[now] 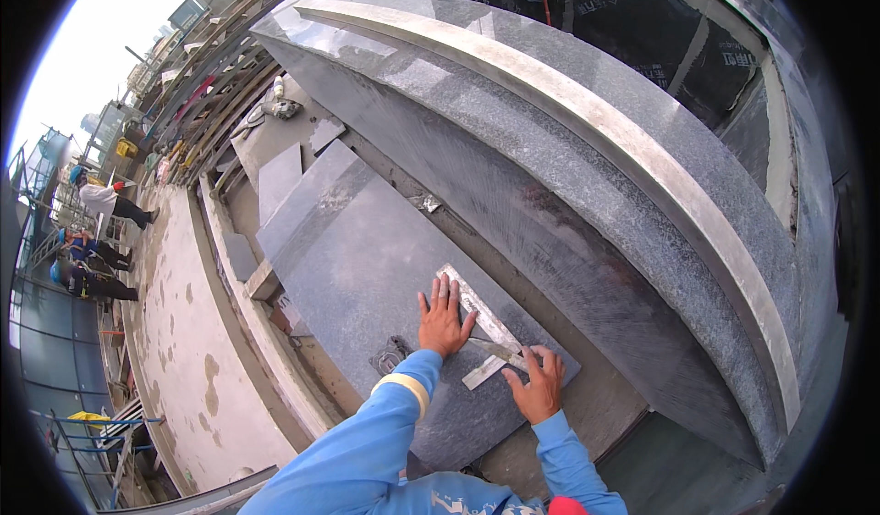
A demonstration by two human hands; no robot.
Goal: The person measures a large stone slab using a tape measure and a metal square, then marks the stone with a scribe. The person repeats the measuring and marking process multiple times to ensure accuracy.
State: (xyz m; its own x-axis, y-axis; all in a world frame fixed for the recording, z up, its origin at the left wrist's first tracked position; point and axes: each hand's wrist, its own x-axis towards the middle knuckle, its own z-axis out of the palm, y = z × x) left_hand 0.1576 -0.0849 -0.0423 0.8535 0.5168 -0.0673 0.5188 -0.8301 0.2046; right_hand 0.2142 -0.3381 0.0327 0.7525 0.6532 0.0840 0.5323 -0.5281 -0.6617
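Note:
My left hand lies flat with fingers spread on a grey polished stone slab, its fingertips beside a pale, worn metal square. The square has a long blade, a slanting piece and a short arm, and it rests on the slab near the right edge. My right hand is curled at the corner end of the square, thumb and fingers closing on it; part of that corner is hidden under the fingers. To the left of my left wrist lies a small dark object whose kind I cannot make out.
A tall curved stone wall with a pale raised strip stands to the right. Left of the slab run a low ledge and a patchy concrete floor. Several people in blue helmets are at the far left, near scaffolding.

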